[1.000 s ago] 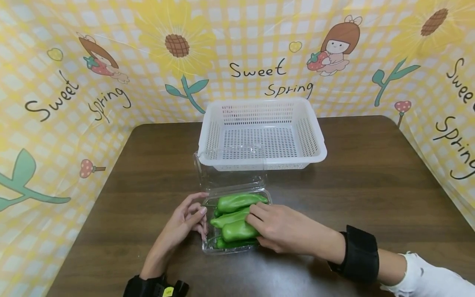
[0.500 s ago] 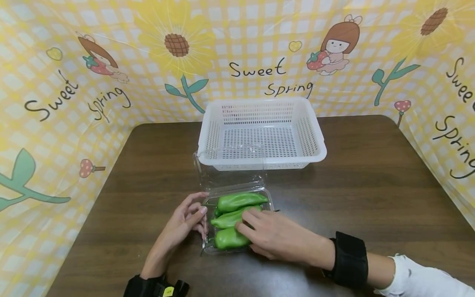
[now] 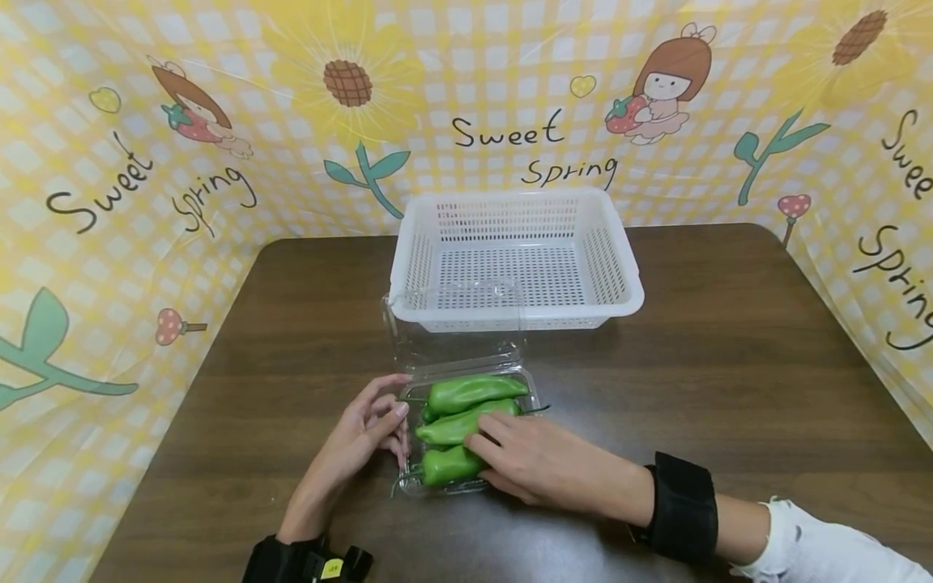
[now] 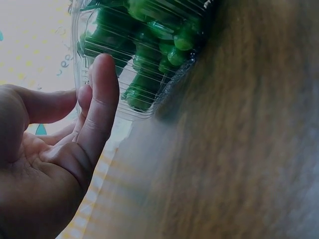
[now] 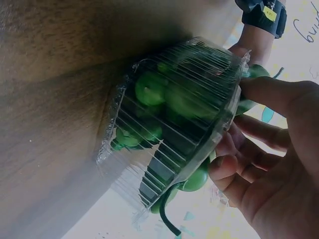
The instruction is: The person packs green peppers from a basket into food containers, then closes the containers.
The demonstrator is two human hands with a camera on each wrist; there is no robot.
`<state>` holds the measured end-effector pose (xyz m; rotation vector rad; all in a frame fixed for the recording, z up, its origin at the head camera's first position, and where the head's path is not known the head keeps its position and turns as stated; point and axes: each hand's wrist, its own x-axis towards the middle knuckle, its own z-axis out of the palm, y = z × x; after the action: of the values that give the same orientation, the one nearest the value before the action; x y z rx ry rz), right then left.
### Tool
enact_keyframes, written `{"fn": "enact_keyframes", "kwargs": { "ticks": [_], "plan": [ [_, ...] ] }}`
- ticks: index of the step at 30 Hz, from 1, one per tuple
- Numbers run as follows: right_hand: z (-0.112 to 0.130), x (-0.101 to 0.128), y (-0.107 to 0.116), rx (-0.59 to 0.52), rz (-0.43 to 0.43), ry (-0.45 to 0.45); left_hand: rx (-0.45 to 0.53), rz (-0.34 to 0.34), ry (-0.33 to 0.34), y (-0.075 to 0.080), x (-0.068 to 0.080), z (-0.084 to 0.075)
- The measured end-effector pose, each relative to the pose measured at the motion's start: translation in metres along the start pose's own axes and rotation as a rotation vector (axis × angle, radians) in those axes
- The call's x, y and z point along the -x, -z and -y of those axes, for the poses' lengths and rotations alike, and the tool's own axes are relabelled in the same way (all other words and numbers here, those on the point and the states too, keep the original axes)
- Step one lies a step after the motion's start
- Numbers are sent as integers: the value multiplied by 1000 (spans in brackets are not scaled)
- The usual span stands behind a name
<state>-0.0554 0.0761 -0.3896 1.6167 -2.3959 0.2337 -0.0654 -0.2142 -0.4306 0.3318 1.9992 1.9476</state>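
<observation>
Green peppers lie in a clear plastic clamshell box (image 3: 474, 489) on the table, its lid (image 3: 455, 348) folded back. My left hand (image 3: 364, 433) holds the box's left edge, thumb at the rim and fingers against the outer wall, as the left wrist view (image 4: 55, 154) hand shows. My right hand (image 3: 535, 453) reaches in from the right and grips the front pepper (image 3: 450, 466), covering its right part. The middle pepper (image 3: 448, 427) lies just beyond its fingers, stem pointing right over the rim. A third pepper (image 3: 474, 393) lies at the back. More peppers show underneath through the ribbed wall.
A white perforated basket (image 3: 627, 304) stands behind the box, with the clear lid leaning in front of its left part. The brown wooden table (image 3: 692, 356) runs to a yellow checked cloth backdrop (image 3: 503, 73). Black straps (image 3: 681, 506) circle my wrists.
My right hand has moved left and slightly toward me, shifting the front pepper down-left so its stem overhangs the front left rim. The middle pepper's stem has come into view. The left hand stays.
</observation>
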Motion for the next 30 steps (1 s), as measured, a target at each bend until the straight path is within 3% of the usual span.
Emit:
{"fn": "enact_keyframes", "kwargs": {
  "ticks": [11, 20, 30],
  "plan": [
    [1, -2, -1, -4, -22, 2, 19, 2, -15, 1, -1, 2],
    [-5, 0, 2, -109, -100, -20, 17, 4, -15, 1, -2, 2],
    [-7, 0, 3, -53, -23, -83, 15, 4, -8, 1, -2, 3]
  ]
}}
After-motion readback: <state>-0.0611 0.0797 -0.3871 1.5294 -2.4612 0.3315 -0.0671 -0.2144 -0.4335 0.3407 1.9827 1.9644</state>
